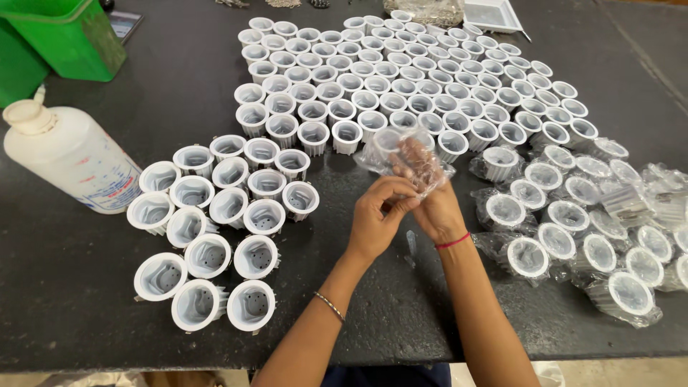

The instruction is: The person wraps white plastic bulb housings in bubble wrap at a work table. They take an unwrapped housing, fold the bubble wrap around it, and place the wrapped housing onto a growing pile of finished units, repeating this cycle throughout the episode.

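Here both hands pinch together on a clear crinkled plastic bag (401, 159) — left hand (378, 215), right hand (430, 197) — its contents blurred, mid dark speckled worktop (86, 287).

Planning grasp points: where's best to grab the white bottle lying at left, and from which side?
Probably the bottle body, from above, fingers across its width. It lies on its side, capped neck toward the green bin; the body is broad and clear all round, and the neck is narrow.
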A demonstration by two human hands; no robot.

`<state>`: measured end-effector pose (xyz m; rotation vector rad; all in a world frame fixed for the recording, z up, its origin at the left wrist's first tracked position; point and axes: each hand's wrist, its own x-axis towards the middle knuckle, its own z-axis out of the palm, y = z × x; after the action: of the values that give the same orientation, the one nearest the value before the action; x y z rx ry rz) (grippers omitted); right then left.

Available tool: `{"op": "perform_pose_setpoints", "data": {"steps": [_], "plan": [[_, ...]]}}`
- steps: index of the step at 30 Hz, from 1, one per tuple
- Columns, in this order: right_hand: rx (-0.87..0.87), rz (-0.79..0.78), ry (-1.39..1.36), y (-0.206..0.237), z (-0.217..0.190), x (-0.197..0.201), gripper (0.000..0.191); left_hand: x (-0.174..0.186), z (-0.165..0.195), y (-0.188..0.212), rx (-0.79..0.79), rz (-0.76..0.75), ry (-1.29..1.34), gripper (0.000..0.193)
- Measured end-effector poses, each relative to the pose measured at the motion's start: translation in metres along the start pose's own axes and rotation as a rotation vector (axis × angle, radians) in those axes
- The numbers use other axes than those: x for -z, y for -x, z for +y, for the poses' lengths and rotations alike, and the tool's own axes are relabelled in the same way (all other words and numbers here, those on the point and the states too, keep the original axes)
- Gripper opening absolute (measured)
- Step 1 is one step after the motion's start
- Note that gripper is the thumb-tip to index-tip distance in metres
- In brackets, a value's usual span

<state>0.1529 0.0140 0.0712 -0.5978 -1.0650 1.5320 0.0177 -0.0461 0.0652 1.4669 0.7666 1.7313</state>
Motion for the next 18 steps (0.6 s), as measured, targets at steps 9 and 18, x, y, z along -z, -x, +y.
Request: {"op": "perform_pose_setpoints", "data": {"steps": [9,18], "plan": [[0.547,0.238,0.929,-0.001,-0.003,0.011,0.051,-0.012,0.0,0.009,0.101,-0.04,-0.043,0.012],[-0.038,-0.355,0.972,0.006,-0.03,0.025,0.092,0.026,-0.012,-0.006,-0.046,0.341,-0.32,0.026]]}}
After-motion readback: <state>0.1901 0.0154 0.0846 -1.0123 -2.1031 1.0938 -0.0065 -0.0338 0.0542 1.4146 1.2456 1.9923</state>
